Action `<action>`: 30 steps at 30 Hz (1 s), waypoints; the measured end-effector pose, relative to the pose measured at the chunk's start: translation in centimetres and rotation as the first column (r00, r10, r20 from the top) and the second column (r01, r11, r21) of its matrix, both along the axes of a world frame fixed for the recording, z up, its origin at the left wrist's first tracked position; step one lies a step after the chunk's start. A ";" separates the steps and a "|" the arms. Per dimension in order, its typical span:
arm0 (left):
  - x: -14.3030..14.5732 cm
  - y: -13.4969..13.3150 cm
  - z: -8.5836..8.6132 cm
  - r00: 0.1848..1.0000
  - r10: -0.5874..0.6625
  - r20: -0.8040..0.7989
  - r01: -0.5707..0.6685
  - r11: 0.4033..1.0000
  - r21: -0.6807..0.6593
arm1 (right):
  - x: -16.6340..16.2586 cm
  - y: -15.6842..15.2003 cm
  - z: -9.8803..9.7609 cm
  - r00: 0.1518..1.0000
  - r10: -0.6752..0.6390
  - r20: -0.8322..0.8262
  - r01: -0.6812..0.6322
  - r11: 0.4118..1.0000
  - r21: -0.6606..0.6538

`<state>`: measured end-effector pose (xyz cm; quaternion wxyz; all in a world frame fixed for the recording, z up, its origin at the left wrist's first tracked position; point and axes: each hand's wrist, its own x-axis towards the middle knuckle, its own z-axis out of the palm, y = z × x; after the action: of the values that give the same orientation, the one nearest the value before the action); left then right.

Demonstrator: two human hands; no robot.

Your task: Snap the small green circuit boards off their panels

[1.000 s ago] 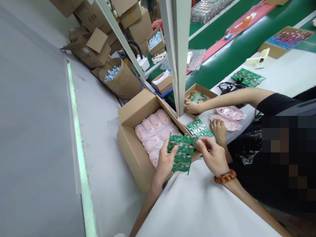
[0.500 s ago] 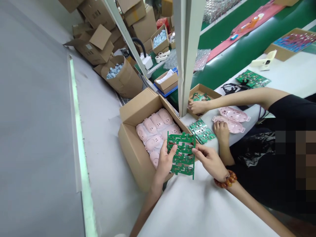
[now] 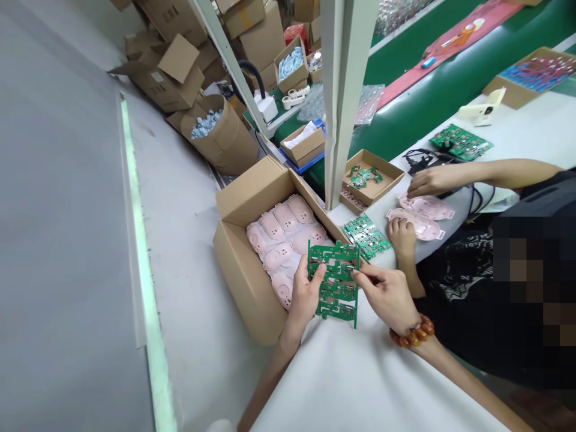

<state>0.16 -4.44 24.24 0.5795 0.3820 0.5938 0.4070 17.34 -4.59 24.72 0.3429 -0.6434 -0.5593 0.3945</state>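
A green circuit board panel [image 3: 335,291], made of several strips with cut-outs between them, is held up in front of me. My left hand [image 3: 306,291] grips its left edge, thumb lying over the front face. At the right edge, my right hand [image 3: 389,297] has thumb and forefinger closed on the panel's upper part; a beaded bracelet [image 3: 411,332] circles that wrist. Behind the panel stands an open cardboard box [image 3: 243,288] with pink plastic shells [image 3: 278,257] laid in rows. More green circuit boards [image 3: 366,237] lie on the table just beyond my right hand.
A co-worker's hands [image 3: 427,180] are at pink shell halves [image 3: 418,225] on the right. A small carton [image 3: 382,186] holds green board pieces. A white metal post [image 3: 342,108] rises behind the box. Farther right lie more boards [image 3: 461,142] and a carton of wires [image 3: 517,84].
The co-worker's far hand has left the small carton and moved right to the pink shells. My hands keep hold of the panel, which has shifted slightly right in view.
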 end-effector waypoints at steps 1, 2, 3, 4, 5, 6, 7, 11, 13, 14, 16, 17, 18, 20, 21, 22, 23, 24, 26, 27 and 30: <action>0.0 -0.1 0.0 1.000 -0.006 -0.012 0.006 1.000 0.001 | 0.0 0.0 0.0 1.000 -0.001 0.014 0.001 1.000 0.014; 0.1 -0.2 0.0 1.000 -0.016 -0.019 0.016 1.000 -0.001 | 0.1 -0.1 -0.1 1.000 0.000 0.024 -0.001 1.000 0.018; 0.1 -0.2 -0.1 0.999 -0.028 -0.015 0.028 1.000 -0.008 | 0.2 -0.1 -0.1 1.000 0.005 0.031 -0.005 1.000 0.015; 0.1 -0.2 -0.2 0.999 -0.035 -0.001 0.035 0.999 -0.017 | 0.3 -0.2 -0.1 0.999 0.015 0.033 -0.015 1.000 0.008; 0.2 -0.1 -0.3 0.999 -0.033 0.020 0.033 0.999 -0.025 | 0.3 -0.3 -0.1 0.999 0.026 0.033 -0.026 1.000 0.003; 0.2 0.0 -0.5 0.999 -0.010 0.038 0.011 1.000 -0.029 | 0.4 -0.4 -0.1 0.999 0.024 0.033 -0.024 1.000 0.010; 0.2 0.2 -0.8 0.998 0.035 0.047 -0.034 0.999 -0.028 | 0.5 -0.5 0.1 0.999 0.001 0.036 -0.002 0.999 0.032; -0.1 1.0 -1.8 0.974 0.225 0.034 -0.224 0.974 -0.007 | 0.7 -0.9 0.6 0.998 -0.059 0.034 0.056 0.994 0.095; -0.2 1.3 -1.9 0.971 0.229 0.067 -0.229 0.973 -0.005 | 0.7 -0.9 0.6 0.999 0.041 0.022 -0.042 0.998 0.050; -0.3 1.4 -1.8 0.972 0.217 0.092 -0.218 0.976 -0.006 | 0.6 -0.8 0.4 0.996 0.092 0.013 -0.093 0.995 0.027; -0.3 1.5 -1.6 0.972 0.195 0.129 -0.195 0.981 -0.013 | 0.4 -0.6 0.1 0.990 0.140 -0.008 -0.140 0.990 -0.003; -0.3 1.5 -1.4 0.973 0.182 0.144 -0.181 0.983 -0.019 | 0.3 -0.6 0.0 0.989 0.147 -0.019 -0.148 0.989 -0.012; -0.3 1.5 -1.3 0.972 0.172 0.157 -0.171 0.985 -0.024 | 0.2 -0.5 -0.2 0.987 0.157 -0.033 -0.158 0.987 -0.023; -0.4 1.4 -1.2 0.973 0.157 0.171 -0.154 0.988 -0.029 | 0.0 -0.3 -0.4 0.985 0.167 -0.052 -0.169 0.985 -0.042; -0.4 1.3 -1.2 0.973 0.149 0.175 -0.146 0.989 -0.031 | -0.1 -0.3 -0.4 0.985 0.165 -0.057 -0.168 0.985 -0.048; -0.5 1.3 -1.2 0.975 0.137 0.176 -0.133 0.990 -0.034 | -0.1 -0.2 -0.5 0.984 0.164 -0.064 -0.167 0.984 -0.055; -0.6 1.3 -1.2 0.977 0.121 0.176 -0.116 0.992 -0.040 | -0.1 -0.2 -0.5 0.984 0.163 -0.072 -0.167 0.984 -0.065; -0.7 1.2 -1.3 0.979 0.107 0.174 -0.100 0.994 -0.045 | -0.1 -0.1 -0.5 0.984 0.160 -0.080 -0.166 0.983 -0.076; -0.9 1.2 -1.4 0.982 0.085 0.167 -0.078 0.996 -0.049 | -0.1 0.0 -0.5 0.983 0.158 -0.094 -0.167 0.981 -0.096; -0.9 1.2 -1.4 0.984 0.080 0.157 -0.074 0.996 -0.048 | -0.2 0.1 -0.5 0.982 0.161 -0.103 -0.171 0.980 -0.103; -0.9 1.1 -1.5 0.989 0.088 0.117 -0.085 0.996 -0.037 | -0.4 0.0 -0.4 0.979 0.136 -0.154 -0.156 0.980 -0.126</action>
<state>-0.69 -3.37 22.75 0.6016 0.3217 0.5806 0.4444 16.91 -4.63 24.36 0.3078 -0.5923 -0.5501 0.5019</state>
